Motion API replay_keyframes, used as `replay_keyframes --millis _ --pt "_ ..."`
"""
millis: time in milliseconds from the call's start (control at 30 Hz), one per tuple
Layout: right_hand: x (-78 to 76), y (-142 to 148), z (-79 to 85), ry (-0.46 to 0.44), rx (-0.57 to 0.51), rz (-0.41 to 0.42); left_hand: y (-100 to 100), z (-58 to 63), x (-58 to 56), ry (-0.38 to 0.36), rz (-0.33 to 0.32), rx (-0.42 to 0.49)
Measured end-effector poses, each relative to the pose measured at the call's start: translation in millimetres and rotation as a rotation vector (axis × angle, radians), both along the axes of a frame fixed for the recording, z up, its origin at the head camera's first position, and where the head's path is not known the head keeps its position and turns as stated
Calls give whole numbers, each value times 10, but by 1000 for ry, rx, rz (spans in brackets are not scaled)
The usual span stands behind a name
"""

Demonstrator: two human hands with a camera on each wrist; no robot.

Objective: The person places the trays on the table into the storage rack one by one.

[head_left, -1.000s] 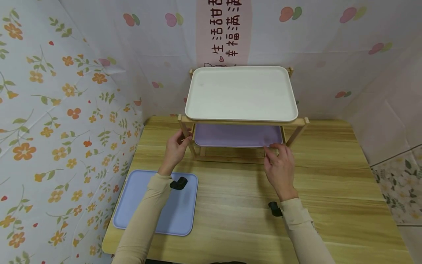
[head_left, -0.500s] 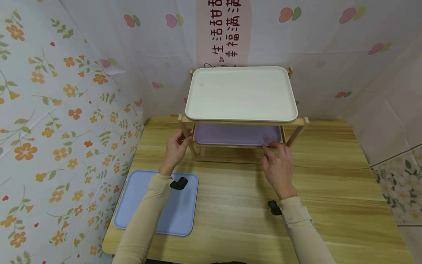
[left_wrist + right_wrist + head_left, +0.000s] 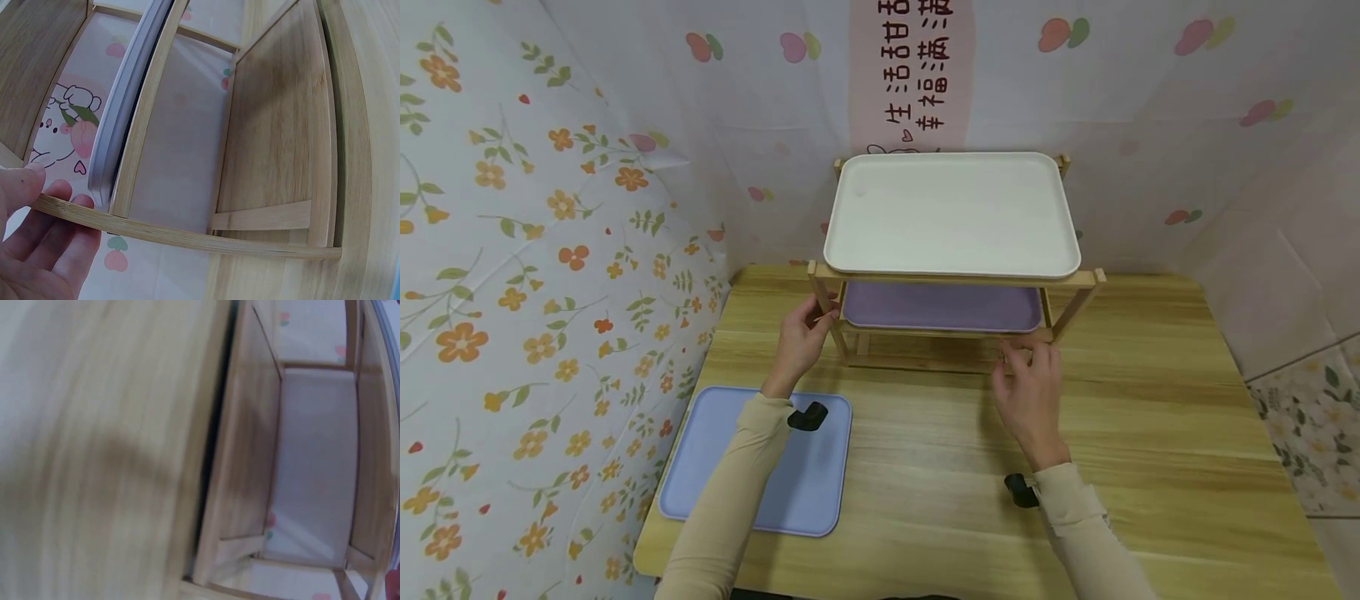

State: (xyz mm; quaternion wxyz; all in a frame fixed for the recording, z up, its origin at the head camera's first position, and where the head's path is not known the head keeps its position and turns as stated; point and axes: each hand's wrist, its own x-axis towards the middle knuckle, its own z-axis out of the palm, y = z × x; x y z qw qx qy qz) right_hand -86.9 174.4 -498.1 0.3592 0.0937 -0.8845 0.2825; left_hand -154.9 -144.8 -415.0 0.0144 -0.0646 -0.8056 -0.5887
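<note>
A wooden tiered rack [image 3: 1077, 305] stands at the back of the table. My left hand [image 3: 800, 343] grips its left front post [image 3: 181, 236], thumb on one side and fingers behind in the left wrist view. On the middle shelf lies a purple tray [image 3: 942, 307], its edge running above the shelf rail in the left wrist view. My right hand [image 3: 1032, 396] is just in front of that shelf's right end, below the tray's front edge, fingers loosely bent and holding nothing visible. The right wrist view shows the rack's lower shelves [image 3: 250, 456] but no hand.
A white tray [image 3: 951, 215] covers the top of the rack. At the table's left front lies a blue tray [image 3: 805, 483], partly under my left forearm. Patterned cloth hangs behind [image 3: 760, 125] and along the left side [image 3: 550, 292]. The wooden table [image 3: 925, 467] stretches in front.
The purple tray's front edge has slid slightly back into the shelf. My right hand has left that edge and moved down towards me. The left hand stays on the post.
</note>
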Motion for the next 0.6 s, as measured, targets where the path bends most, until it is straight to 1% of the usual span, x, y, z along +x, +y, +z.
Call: replay_keyframes --millis 100,167,200,300,400,500,600 --pt "50 -56 -82 -20 -6 11 5 -4 0 6 -6 2" --pt "82 -109 -110 -67 -50 43 5 1 -1 10 -8 6" --pt "99 -138 -123 -105 -86 56 6 4 -1 12 -9 8" --pt "158 -237 -158 -289 -203 84 9 16 0 17 -13 11" --pt "199 -350 -197 -499 -267 107 12 27 2 26 -15 4" --pt "235 -472 -238 -660 -266 150 15 32 3 39 -14 -6" --pt "272 -601 -283 -769 -244 196 16 33 4 49 -16 -11"
